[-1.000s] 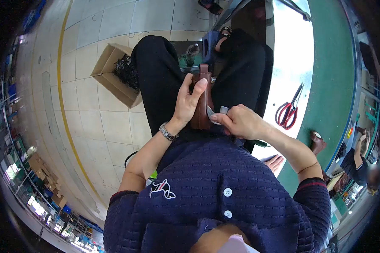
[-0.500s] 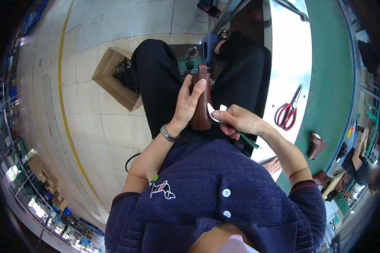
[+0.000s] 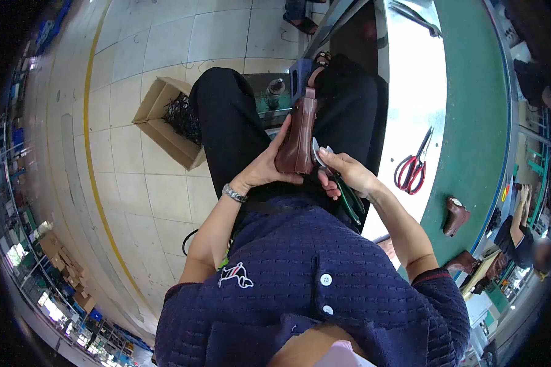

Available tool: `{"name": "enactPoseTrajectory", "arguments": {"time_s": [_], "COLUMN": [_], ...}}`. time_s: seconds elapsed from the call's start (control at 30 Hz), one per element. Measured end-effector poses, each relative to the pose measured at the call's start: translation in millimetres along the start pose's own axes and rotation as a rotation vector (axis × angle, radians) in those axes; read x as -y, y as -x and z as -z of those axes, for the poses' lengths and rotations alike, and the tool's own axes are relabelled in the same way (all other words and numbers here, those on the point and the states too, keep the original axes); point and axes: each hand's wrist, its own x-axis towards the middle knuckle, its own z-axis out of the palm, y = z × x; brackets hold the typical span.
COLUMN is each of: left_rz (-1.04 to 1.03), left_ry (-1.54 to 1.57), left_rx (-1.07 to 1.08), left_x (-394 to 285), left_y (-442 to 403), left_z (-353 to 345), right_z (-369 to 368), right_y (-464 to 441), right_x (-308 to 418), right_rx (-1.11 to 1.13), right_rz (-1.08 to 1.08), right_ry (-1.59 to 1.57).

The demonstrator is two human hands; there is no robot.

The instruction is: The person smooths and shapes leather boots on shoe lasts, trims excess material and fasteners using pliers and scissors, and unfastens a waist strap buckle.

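Note:
A brown leather piece (image 3: 298,134), narrow at its top end and wider at the bottom, is held upright over my lap. My left hand (image 3: 268,166) grips it from the left and below, fingers behind it. Beside its lower right edge, my right hand (image 3: 344,172) holds a green-handled cutting tool (image 3: 350,200), its metal jaws close to the leather. Whether the jaws touch the leather I cannot tell.
Red-handled scissors (image 3: 412,171) lie on the metal tabletop at right, with another tool (image 3: 415,17) farther up. A second brown leather piece (image 3: 455,216) rests on the green surface (image 3: 471,122). A cardboard box (image 3: 159,128) with black scraps stands on the floor. A co-worker (image 3: 517,226) is at far right.
The leather piece has tilted and turned, its wide end now showing, and my left thumb has left its front. My right hand has drawn slightly back, exposing the green handles.

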Motion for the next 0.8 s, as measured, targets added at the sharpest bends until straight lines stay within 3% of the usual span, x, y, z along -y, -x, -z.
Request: {"name": "enactPoseTrajectory", "arguments": {"time_s": [0.13, 0.23, 0.27, 0.3, 0.37, 0.5, 0.57, 0.63, 0.7, 0.8], "left_rz": [-0.071, -0.178, -0.155, -0.154, 0.075, 0.257, 0.3, 0.274, 0.271, 0.396], "left_ry": [-0.079, -0.12, -0.094, 0.071, 0.019, 0.092, 0.074, 0.038, 0.007, 0.12], "left_rx": [-0.064, -0.169, -0.197, -0.211, -0.302, -0.261, -0.232, -0.27, -0.235, -0.219], "left_x": [-11, -54, -66, -80, -91, -115, -110, -105, -114, -127], "left_y": [-10, -4, -2, 2, 10, -2, -11, -21, -30, -44], "left_z": [1, 0, 4, 3, 20, 27, 32, 29, 24, 27], "right_z": [10, 24, 30, 38, 41, 64, 56, 42, 41, 36], "right_y": [12, 33, 35, 40, 45, 51, 60, 75, 71, 73], "right_x": [6, 25, 25, 23, 18, -5, -3, 14, 4, 24], "right_rx": [-0.151, -0.206, -0.187, -0.178, -0.215, -0.389, -0.538, -0.551, -0.668, -0.591], "right_rz": [0.136, 0.19, 0.178, 0.194, 0.161, -0.159, -0.121, 0.026, 0.215, 0.263], "right_ry": [0.06, -0.013, -0.193, -0.154, -0.039, 0.525, 0.549, 0.579, 0.394, 0.376]}}
